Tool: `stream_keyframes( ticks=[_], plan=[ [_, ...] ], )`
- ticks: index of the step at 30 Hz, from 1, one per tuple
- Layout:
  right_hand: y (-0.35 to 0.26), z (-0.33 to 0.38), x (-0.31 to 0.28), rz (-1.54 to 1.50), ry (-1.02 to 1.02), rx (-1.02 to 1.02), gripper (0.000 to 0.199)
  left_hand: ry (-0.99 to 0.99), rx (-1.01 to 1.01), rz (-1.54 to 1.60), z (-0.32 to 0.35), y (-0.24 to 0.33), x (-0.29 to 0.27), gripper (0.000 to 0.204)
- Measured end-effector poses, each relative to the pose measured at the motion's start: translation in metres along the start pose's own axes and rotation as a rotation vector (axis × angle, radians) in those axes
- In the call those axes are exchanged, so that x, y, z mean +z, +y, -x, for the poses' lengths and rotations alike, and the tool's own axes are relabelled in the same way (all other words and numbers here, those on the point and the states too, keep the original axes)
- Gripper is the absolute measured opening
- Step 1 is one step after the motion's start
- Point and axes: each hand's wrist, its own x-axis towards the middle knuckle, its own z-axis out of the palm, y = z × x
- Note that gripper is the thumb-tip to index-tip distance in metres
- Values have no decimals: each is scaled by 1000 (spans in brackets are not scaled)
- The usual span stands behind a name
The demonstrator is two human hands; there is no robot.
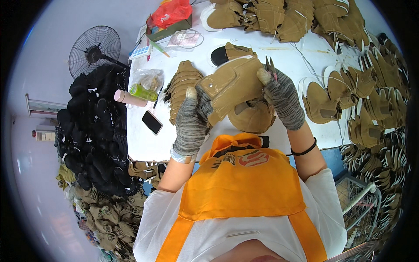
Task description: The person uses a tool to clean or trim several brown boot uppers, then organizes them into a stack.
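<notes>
Right now, the middle of the frame is filled by a white table (142, 146), and its left edge is flanked by a tall black heap (94, 135) of footwear pieces. At lower centre, an orange apron (244, 187) is worn over a white shirt (150, 222). Across the top right, brown uppers (297, 19) are piled along the table, and at upper left a black fan (94, 51) is seen against the wall. Just left of centre, a stack of brown pieces (185, 78) is laid out, overlapped in a neat row.

And at centre, a brown upper (235, 85) is held tilted above the table, between two grey-gloved hands set apart. Its lower left edge is clasped by the left hand (192, 122); the right hand (284, 100) is closed around small snips (270, 65), blades pointed upward, its thumb set by the upper's right end. Over to the left, a pink bottle (130, 98) is laid beside a green one (143, 93), and just below them a dark-screened phone (152, 122) is rested flat.
</notes>
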Motion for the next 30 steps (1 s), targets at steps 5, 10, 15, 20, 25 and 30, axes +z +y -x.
stream_keyframes(
  ticks=[5,10,15,20,25,30],
  plan=[
    [1,-9,-1,-25,-64,-20,49,0,-3,106,-3,1,-7,57],
    [-17,1,8,45,-384,-201,43,-25,-217,397,-5,-4,-25,61],
    [-2,-10,23,384,-398,-1018,37,-24,-3,-121,-11,-13,-40,55],
    [-5,15,21,-21,-178,-506,22,48,383,-1141,-22,-7,-64,55],
    [4,5,14,-64,-43,-372,30,-239,234,176,-24,-26,-81,58],
    [27,-1,18,-73,-133,-286,40,-178,-31,330,-15,-14,-60,54]
  ],
)
